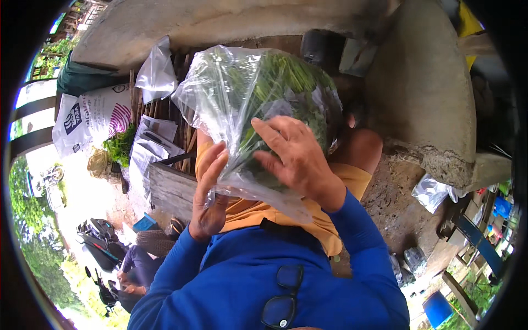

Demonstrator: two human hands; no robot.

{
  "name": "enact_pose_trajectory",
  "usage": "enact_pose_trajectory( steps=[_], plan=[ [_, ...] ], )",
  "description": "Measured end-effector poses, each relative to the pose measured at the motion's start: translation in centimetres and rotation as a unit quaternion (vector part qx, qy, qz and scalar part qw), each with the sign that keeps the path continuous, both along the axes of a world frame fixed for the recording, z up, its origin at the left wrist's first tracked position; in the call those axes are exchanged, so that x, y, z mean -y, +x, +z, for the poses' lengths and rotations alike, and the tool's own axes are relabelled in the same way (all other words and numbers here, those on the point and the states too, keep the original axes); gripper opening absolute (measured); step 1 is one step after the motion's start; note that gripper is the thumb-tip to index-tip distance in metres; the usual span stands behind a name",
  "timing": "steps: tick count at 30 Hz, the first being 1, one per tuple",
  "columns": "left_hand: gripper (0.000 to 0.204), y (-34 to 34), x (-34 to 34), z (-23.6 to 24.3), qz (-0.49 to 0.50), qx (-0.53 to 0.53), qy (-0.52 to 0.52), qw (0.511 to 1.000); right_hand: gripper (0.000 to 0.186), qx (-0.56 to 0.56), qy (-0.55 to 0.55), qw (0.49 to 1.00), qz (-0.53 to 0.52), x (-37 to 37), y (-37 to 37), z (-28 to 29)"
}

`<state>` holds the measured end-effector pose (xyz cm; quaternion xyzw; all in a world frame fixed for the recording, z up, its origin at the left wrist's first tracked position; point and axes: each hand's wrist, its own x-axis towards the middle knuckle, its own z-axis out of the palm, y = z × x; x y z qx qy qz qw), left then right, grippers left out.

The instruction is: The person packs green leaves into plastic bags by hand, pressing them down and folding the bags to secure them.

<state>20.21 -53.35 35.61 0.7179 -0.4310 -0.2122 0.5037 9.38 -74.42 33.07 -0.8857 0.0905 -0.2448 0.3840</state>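
Observation:
A large clear plastic bag (220, 99) filled with leafy green vegetables (286, 74) lies across my lap and knees, its loose mouth toward my waist. My right hand (297, 157) rests on top of the bag, fingers spread over the plastic. At the left side of the mouth, my left hand (212, 192) stands with its fingers stretched upward, touching the film. Glare on the plastic blurs the greens beneath it.
Left of the bag are a slatted wooden rack (173, 190), an empty clear bag (157, 74), a printed white sack (91, 118) and loose greens (119, 146). A concrete wall (421, 82) rises at right. Another person (140, 267) sits at lower left near a motorcycle (102, 242).

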Motion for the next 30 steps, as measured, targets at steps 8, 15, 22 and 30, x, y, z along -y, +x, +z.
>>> enact_pose_trajectory(
  steps=[8,15,22,30],
  plan=[
    [0.035,3.4,-5.7,0.2,-0.041,0.121,0.006,0.992,0.016,0.081,0.376,0.914,-0.131,3.8,-4.6,-1.6],
    [0.035,4.4,-7.9,0.1,-0.054,0.15,0.006,0.987,0.022,0.224,0.635,0.722,-0.158,2.3,-6.9,-2.3],
    [0.046,5.5,-10.3,0.8,-0.094,0.106,0.004,0.99,0.099,0.167,0.537,0.821,-0.101,-0.8,-4.8,1.6],
    [0.099,11.9,-7.0,-1.4,0.21,-0.122,-0.007,0.97,0.132,-0.063,0.248,0.955,-0.148,-8.6,-8.3,4.1]
  ],
)
